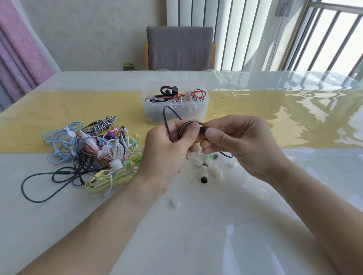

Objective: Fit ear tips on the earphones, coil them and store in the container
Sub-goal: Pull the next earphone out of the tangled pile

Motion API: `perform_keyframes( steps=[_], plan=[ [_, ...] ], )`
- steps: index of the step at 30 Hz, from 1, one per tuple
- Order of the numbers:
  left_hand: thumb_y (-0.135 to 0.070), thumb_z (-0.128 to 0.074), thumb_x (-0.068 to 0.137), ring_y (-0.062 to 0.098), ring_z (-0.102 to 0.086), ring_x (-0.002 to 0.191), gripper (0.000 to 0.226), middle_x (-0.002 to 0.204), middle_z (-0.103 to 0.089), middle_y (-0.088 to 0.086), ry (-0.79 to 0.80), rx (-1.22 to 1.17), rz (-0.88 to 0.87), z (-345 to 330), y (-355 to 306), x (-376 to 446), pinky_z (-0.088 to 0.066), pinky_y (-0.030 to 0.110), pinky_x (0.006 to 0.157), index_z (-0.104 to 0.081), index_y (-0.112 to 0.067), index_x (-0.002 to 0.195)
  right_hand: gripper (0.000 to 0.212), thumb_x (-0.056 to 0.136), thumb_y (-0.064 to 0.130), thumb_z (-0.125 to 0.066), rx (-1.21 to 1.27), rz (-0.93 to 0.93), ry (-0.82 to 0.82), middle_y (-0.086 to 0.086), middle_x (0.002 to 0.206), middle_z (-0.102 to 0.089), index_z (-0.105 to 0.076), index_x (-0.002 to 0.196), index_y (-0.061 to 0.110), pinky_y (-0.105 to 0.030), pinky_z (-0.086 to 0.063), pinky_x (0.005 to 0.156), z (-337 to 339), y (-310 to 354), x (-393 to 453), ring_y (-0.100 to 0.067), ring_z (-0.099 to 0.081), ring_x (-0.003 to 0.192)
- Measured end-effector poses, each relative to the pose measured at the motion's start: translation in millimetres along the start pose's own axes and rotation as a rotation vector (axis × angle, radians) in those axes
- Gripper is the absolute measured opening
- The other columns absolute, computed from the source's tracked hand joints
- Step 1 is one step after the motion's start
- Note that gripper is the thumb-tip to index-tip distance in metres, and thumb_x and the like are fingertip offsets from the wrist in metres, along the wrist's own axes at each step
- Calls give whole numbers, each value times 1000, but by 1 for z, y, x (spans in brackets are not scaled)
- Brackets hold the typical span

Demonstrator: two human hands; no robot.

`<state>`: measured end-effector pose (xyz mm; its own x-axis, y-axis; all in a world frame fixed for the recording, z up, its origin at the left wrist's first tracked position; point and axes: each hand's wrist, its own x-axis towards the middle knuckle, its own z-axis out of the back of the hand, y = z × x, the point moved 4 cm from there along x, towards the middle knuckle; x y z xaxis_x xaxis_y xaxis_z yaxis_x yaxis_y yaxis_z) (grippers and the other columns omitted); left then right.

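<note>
My left hand (168,151) grips a small coil of black earphone cable (184,128) above the table, and one loop of the cable rises toward the container. My right hand (235,141) pinches the cable's end right beside the coil. A clear plastic container (152,115) behind the hands holds several coiled earphones in red, black and white. Loose ear tips (207,168), mostly white, lie on the table under my hands, along with a black ear tip (204,179). One white ear tip (175,202) lies apart, nearer to me.
A tangled pile of coloured earphones (96,153) lies to the left, with a black cable loop (38,189) spread out in front of it. A yellow runner (284,115) crosses the glossy white table (206,233). A grey chair (180,46) stands at the far side.
</note>
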<state>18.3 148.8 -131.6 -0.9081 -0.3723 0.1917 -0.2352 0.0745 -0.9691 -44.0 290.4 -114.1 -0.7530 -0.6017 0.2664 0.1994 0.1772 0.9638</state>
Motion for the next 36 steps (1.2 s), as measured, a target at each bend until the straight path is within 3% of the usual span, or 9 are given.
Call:
perform_keyframes(
  steps=[10,15,25,29,36],
  plan=[
    [-12,-62,94,20,-45,53,12,59,-59,6,2,7,16,-1,0,-1,-39,24,51,-68,-8,85,17,84,1,-71,-142,78,-51,-19,85,-76,-75,100,-3,-38,-62,74,2,2,-1,-37,-74,81],
    [-8,-63,93,14,-48,49,9,57,-59,2,27,65,-58,1,-6,-2,-40,21,51,-68,-10,87,18,80,12,-73,-85,31,-55,-21,85,-76,-77,95,3,-42,-62,76,1,2,-2,-38,-74,82],
    [-8,-65,91,9,-53,49,11,58,-62,-3,80,133,-120,1,-11,-3,-42,20,51,-68,-12,82,14,69,16,-77,33,-85,-81,-17,72,-74,-79,80,7,-29,-58,65,0,-3,-4,-25,-70,65],
    [-17,-68,87,19,-50,53,6,59,-62,4,116,82,-76,2,-9,-1,-42,25,51,-70,-15,82,14,67,19,-78,48,-126,-68,-15,70,-73,-79,77,10,-28,-57,63,1,-3,-4,-25,-69,64],
    [-20,-69,76,17,-48,51,21,61,-60,5,227,-27,58,0,-7,-1,-41,22,51,-66,-1,84,7,74,15,-77,-44,-35,1,-12,70,-74,-78,78,10,-26,-53,61,1,5,-6,-22,-68,63]
  ],
)
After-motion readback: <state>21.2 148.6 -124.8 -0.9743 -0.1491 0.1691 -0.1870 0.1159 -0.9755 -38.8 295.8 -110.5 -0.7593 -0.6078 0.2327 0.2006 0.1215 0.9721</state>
